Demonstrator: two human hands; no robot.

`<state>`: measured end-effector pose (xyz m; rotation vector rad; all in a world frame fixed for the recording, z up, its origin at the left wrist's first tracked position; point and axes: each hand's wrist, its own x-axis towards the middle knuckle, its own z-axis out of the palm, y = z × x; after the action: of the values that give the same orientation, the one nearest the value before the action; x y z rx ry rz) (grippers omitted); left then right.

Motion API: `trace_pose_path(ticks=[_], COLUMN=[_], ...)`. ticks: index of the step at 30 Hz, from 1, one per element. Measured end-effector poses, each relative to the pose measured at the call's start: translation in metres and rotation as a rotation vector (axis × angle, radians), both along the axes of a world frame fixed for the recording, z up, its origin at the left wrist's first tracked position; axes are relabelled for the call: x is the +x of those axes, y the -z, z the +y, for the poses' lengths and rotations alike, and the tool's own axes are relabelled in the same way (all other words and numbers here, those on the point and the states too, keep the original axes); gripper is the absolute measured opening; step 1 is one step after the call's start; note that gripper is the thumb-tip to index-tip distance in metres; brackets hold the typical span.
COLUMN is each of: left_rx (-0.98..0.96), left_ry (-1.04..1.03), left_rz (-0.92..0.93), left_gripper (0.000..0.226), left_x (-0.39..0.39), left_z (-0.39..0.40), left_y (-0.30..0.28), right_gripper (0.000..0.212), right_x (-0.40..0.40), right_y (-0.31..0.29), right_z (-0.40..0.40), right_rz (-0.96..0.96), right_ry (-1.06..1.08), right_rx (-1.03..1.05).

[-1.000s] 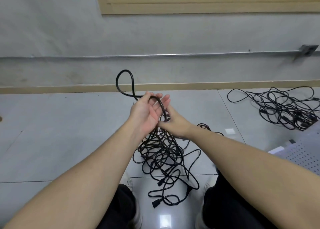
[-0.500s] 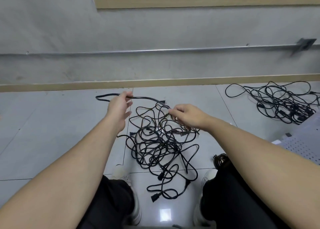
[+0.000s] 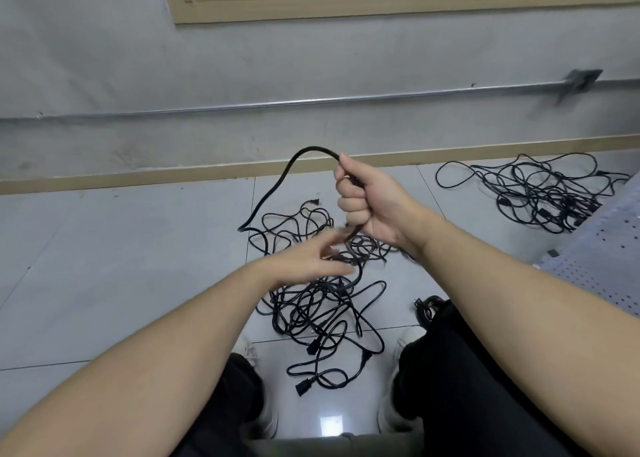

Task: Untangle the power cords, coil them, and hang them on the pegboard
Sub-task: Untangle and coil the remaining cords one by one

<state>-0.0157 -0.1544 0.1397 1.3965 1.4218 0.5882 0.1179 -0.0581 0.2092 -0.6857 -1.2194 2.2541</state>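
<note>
Gripping tight, a black cord (image 3: 277, 186) is held up by the right hand (image 3: 372, 207); the left hand (image 3: 311, 262) (blurry, fingers spread) is kept over the tangled pile (image 3: 325, 304).

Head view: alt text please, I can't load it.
The right hand grips a black cord lifted off a tangled pile on the tiled floor, while the blurred left hand reaches beneath it. A second tangle and pegboard lie right.

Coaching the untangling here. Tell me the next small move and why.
Probably pull the cord clear with the right hand, which grips it, as its far end lies by the tangle; the blurred left hand steadies.
</note>
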Motion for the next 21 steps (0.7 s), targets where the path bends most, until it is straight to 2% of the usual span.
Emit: trace_pose_path(ticks=[2, 3, 5, 7, 9, 10, 14, 16, 18, 20, 21], left_rx=[0.026, 0.077, 0.135, 0.161, 0.209, 0.225, 0.251, 0.306, 0.358, 0.389, 0.370], left_ry=[0.053, 0.012, -0.114, -0.245, -0.378, -0.445, -0.712, -0.815, -0.901, -0.947, -0.954], left_rz=[0.115, 0.172, 0.205, 0.056, -0.127, -0.221, -0.605, -0.778, -0.987, -1.022, -0.950], left_gripper=[0.028, 0.020, 0.025, 0.023, 0.023, 0.024, 0.024, 0.022, 0.022, 0.025, 0.031], left_x=[0.014, 0.017, 0.015, 0.013, 0.009, 0.006, -0.012, -0.023, -0.038, -0.051, -0.056], left_z=[0.000, 0.001, 0.004, 0.006, 0.007, 0.007, 0.004, 0.002, 0.000, -0.003, -0.005], left_y=[0.010, 0.014, 0.018, 0.011, -0.005, -0.014, -0.038, -0.048, -0.056, -0.061, -0.059], right_gripper=[0.035, 0.034, 0.033, 0.047, 0.066, 0.069, 0.045, 0.032, 0.032, 0.039, 0.042], right_x=[-0.003, -0.003, -0.004, -0.004, -0.003, -0.001, 0.011, 0.012, 0.007, 0.002, -0.002], right_y=[0.000, 0.001, 0.004, 0.011, 0.018, 0.021, 0.032, 0.035, 0.035, 0.034, 0.032], right_z=[-0.003, -0.005, -0.005, -0.004, -0.005, -0.007, -0.015, -0.016, -0.018, -0.022, -0.024], right_rz=[0.012, 0.014, 0.004, -0.104, -0.277, -0.358, -0.646, -0.729, -0.739, -0.674, -0.626], right_ry=[0.028, 0.051, 0.112, 0.107, 0.015, -0.047, -0.413, -0.503, -0.498, -0.438, -0.393], right_rx=[-0.035, -0.054, -0.062, 0.079, 0.289, 0.379, 0.698, 0.720, 0.715, 0.639, 0.590])
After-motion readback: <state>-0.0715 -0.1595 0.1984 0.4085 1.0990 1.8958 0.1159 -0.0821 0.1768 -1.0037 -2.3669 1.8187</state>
